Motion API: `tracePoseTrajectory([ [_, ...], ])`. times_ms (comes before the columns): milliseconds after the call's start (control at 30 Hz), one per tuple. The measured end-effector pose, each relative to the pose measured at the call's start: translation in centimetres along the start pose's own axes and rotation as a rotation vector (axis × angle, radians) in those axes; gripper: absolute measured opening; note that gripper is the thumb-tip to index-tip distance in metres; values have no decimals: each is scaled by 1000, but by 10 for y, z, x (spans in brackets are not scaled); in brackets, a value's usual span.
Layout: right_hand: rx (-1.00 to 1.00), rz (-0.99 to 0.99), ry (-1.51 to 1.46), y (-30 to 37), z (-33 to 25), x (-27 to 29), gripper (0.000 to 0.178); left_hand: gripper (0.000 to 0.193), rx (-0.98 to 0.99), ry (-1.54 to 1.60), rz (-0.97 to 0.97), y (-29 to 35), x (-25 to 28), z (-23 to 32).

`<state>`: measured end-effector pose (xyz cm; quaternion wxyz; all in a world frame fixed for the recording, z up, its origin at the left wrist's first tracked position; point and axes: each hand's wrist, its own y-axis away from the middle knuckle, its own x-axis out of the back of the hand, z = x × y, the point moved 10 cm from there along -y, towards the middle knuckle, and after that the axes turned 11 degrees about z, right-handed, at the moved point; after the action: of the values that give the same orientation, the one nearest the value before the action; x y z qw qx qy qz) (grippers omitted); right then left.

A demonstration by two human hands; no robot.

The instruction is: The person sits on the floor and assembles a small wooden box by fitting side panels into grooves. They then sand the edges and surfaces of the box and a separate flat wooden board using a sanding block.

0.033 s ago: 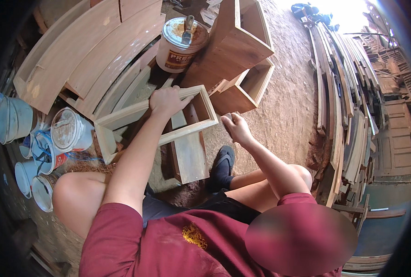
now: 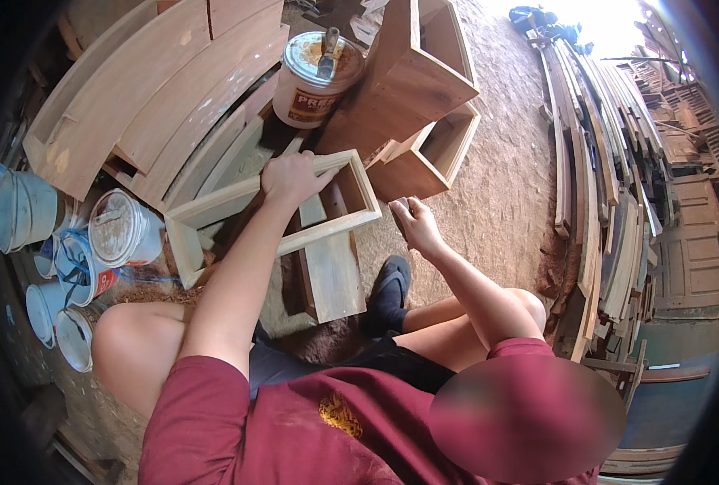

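Note:
A rectangular open wooden box [image 2: 324, 234] with pale rims rests aslant before me, across a wooden piece [image 2: 333, 279] set under its right half. My left hand [image 2: 291, 176] reaches over the box and is closed round its far rim, thumb toward the right corner. Just off the box's right end, my right hand [image 2: 421, 225] is held with its fingers curled together. A dark edge shows under those fingers, but what they hold is too small to make out.
A lidded bucket [image 2: 304, 95] with a scraper [image 2: 328, 53] on top stands beyond the box. Taller wooden boxes [image 2: 400, 89] stand beside it. Several paint buckets [image 2: 119, 230] crowd the left, below large wooden panels [image 2: 161, 89]. Long planks [image 2: 594, 145] are stacked along the right.
My right hand has shifted very slightly and turned, so more of the dark edge under its fingers shows. My left hand and the box have stayed put.

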<state>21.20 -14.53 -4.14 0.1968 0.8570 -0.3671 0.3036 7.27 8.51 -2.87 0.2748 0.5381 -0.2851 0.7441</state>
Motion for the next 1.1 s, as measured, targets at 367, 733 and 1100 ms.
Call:
tracePoseTrajectory([
  [367, 209, 107, -32, 2, -42, -5, 38, 68, 16, -10, 3, 3, 5, -4],
  [733, -38, -7, -8, -18, -15, -17, 38, 64, 26, 19, -9, 6, 7, -3],
  [1100, 93, 56, -23, -77, -32, -37, 45, 63, -7, 58, 67, 5, 11, -2],
])
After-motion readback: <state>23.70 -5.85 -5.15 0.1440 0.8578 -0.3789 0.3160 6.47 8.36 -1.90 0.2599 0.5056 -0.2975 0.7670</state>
